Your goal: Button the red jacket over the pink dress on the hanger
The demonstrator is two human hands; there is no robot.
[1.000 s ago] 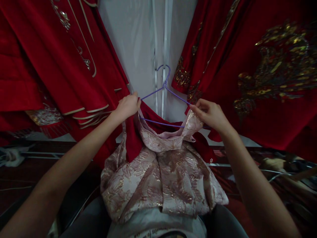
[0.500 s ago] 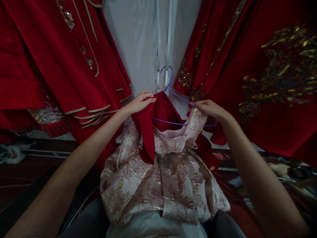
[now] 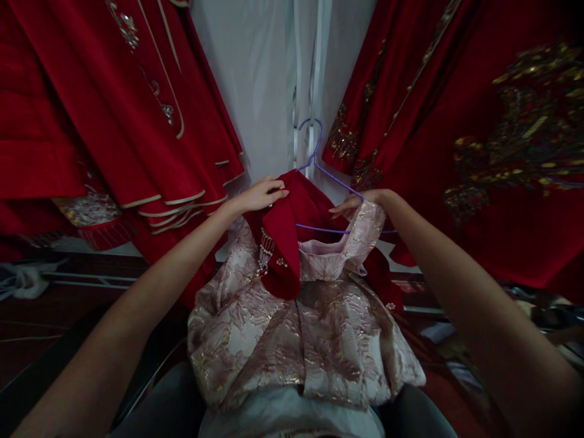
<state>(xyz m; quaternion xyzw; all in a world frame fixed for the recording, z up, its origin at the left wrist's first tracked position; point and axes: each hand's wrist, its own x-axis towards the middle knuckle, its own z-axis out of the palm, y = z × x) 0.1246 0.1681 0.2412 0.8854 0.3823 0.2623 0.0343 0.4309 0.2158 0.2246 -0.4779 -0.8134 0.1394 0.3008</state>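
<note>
Red embroidered robes (image 3: 114,121) hanging far left, left hand (image 3: 260,194) pinching red velvet collar piece (image 3: 285,243) draped over pink-gold brocade dress (image 3: 301,340) at centre, purple wire hanger (image 3: 326,176) inside neckline, right hand (image 3: 360,204) gripping dress shoulder at hanger arm, gold-embroidered red garment (image 3: 479,152) right.
</note>
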